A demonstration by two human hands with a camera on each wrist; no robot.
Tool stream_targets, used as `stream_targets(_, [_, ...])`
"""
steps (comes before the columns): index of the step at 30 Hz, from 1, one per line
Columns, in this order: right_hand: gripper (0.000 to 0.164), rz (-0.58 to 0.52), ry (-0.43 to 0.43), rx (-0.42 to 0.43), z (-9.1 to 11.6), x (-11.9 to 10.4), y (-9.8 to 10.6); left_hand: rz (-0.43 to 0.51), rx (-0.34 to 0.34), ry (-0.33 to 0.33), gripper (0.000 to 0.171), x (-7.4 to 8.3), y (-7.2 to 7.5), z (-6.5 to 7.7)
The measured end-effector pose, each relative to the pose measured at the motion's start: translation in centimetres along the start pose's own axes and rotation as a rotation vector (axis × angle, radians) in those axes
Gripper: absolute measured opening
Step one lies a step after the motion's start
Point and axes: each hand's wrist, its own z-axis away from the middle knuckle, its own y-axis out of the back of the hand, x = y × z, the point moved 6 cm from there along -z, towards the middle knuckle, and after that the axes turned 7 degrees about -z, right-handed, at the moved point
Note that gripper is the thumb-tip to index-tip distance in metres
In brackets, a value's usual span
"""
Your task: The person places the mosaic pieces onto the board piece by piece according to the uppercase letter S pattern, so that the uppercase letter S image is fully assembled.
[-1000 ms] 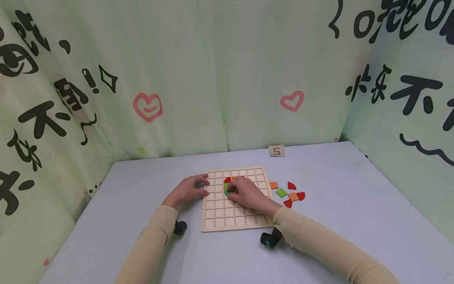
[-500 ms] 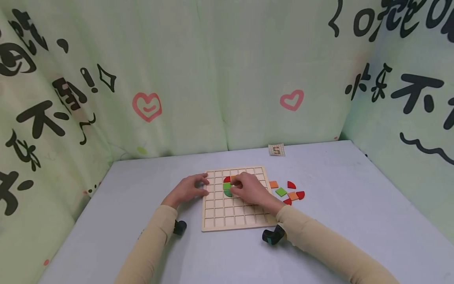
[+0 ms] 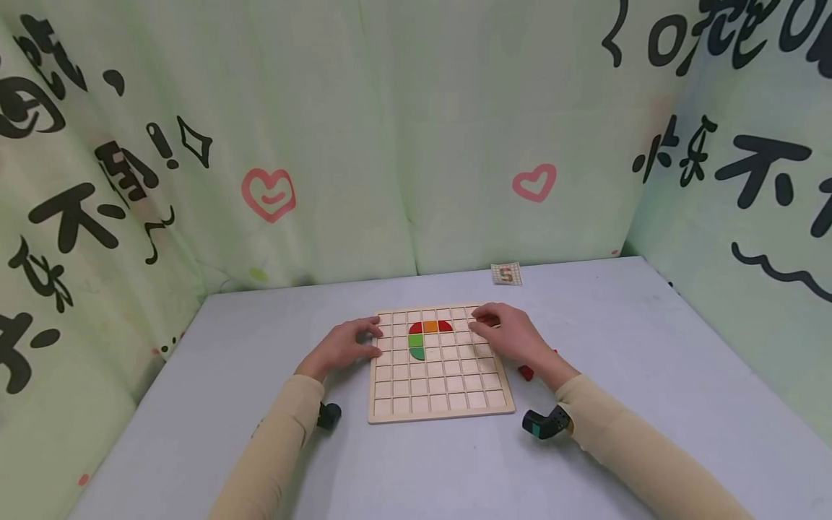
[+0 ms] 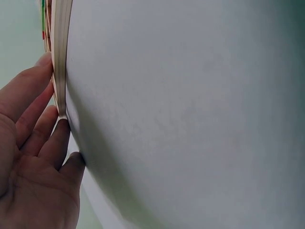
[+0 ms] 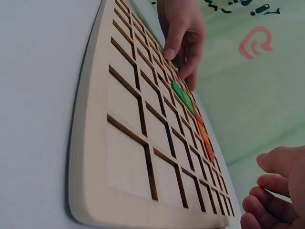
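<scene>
A wooden grid board [image 3: 442, 390] lies on the table. Set in its cells are a red quarter-circle tile [image 3: 416, 328], an orange square tile [image 3: 430, 327] and a second red quarter-circle [image 3: 445, 326] in a row. Below the row's left end sit a light green square tile [image 3: 415, 340] and a darker green quarter-circle [image 3: 417, 354]. My left hand [image 3: 347, 343] rests along the board's left edge, thumb and fingertips touching it in the left wrist view. Over the board's right side hovers my right hand [image 3: 510, 332], fingers loosely bent and holding nothing.
Right of the board, a loose red tile [image 3: 526, 373] shows beside my right wrist, which hides others there. A small patterned card [image 3: 506, 274] lies at the table's back edge. Pale green curtains [image 3: 338, 144] with black writing surround the table.
My right hand has let go at the upper row and moved right, to the board's right side. The second red quarter-circle now shows uncovered. My left hand stays put.
</scene>
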Motion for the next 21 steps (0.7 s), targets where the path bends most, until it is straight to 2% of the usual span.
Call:
stream_targets(4, [0.039,0.001,-0.024,0.008,0.2,1.5,1.6,0.006,-0.001,0.002,0.029,-0.1,-0.1,0.0])
stream_targets(10, [0.042,0.064,-0.016,-0.015,0.2,3.0,3.4,0.015,0.000,0.007,0.028,-0.1,-0.2,0.0])
stream_targets(16, [0.041,0.138,0.008,-0.087,0.2,4.2,3.6,0.021,0.003,-0.005,0.028,0.1,0.0,0.0])
stream_targets(21, [0.041,0.173,0.019,-0.112,0.2,4.7,3.4,0.025,0.001,-0.009,0.029,0.1,0.1,0.0])
